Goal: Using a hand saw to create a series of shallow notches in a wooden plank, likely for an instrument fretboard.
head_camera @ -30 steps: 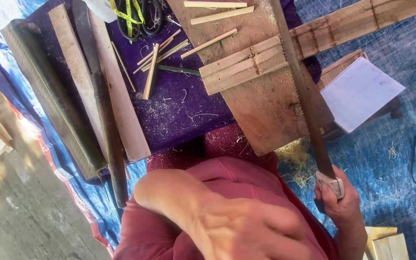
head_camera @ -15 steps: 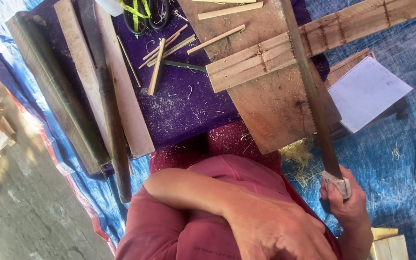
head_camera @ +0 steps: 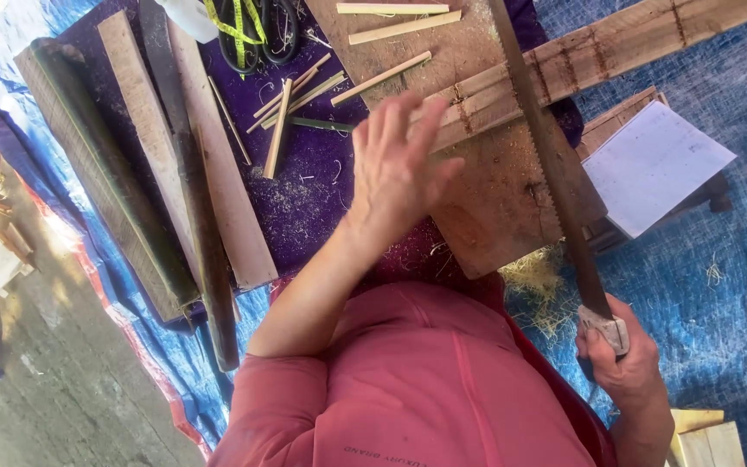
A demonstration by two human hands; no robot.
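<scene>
My right hand (head_camera: pixel 620 363) grips the wrapped handle of a long hand saw (head_camera: pixel 546 164). Its blade lies across a wooden board (head_camera: pixel 477 207) and over a notched plank (head_camera: pixel 598 60) at the upper right. My left hand (head_camera: pixel 395 169) is raised with the fingers apart, empty, hovering above the board's left edge and the purple cloth (head_camera: pixel 304 199). Several split bamboo sticks (head_camera: pixel 300 99) lie on the cloth just left of that hand. More cut sticks (head_camera: pixel 395 30) rest on the board's far end.
Long wooden planks (head_camera: pixel 218 164) and a dark half-round bamboo length (head_camera: pixel 101 164) lie at the left on a blue tarp (head_camera: pixel 702 268). A yellow tape measure and scissors (head_camera: pixel 252 30) sit at the top. A white sheet (head_camera: pixel 654 164) lies right of the saw. Shavings (head_camera: pixel 533 281) are under the board's edge.
My left hand has risen from my lap and reached forward over the board, fingers spread. The right hand has kept its hold on the saw handle.
</scene>
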